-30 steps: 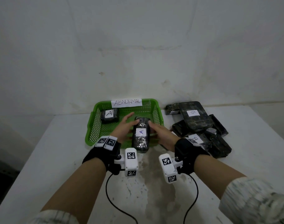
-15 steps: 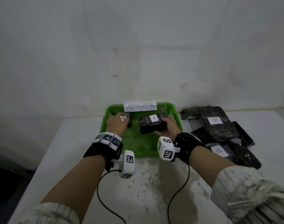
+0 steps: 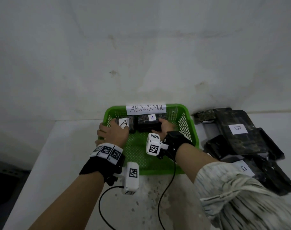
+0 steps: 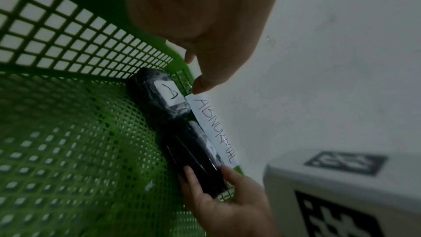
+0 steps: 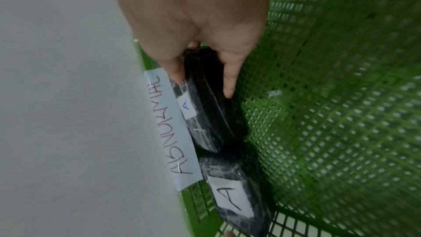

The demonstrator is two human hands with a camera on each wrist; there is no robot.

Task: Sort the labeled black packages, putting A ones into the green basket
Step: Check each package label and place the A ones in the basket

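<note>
The green basket (image 3: 158,171) with an "ABNORMAL" label stands against the wall. Two black packages labeled A lie side by side along its far wall. My right hand (image 3: 164,127) grips the right end of the right A package (image 3: 148,124), thumb on top and fingers underneath, as the right wrist view shows (image 5: 212,114). My left hand (image 3: 113,131) reaches over the basket's left rim with relaxed fingers beside the left A package (image 3: 132,125). In the left wrist view that hand (image 4: 205,24) hovers just above this package (image 4: 159,100) without holding it.
A heap of black packages labeled B (image 3: 237,138) lies on the white table (image 3: 58,163) right of the basket. The wall rises directly behind the basket. Cables from the wrist cameras trail over the stained table front.
Both hands carried the A package from the basket's front rim to its far wall and turned it sideways. My left hand let go and shifted to the left package.
</note>
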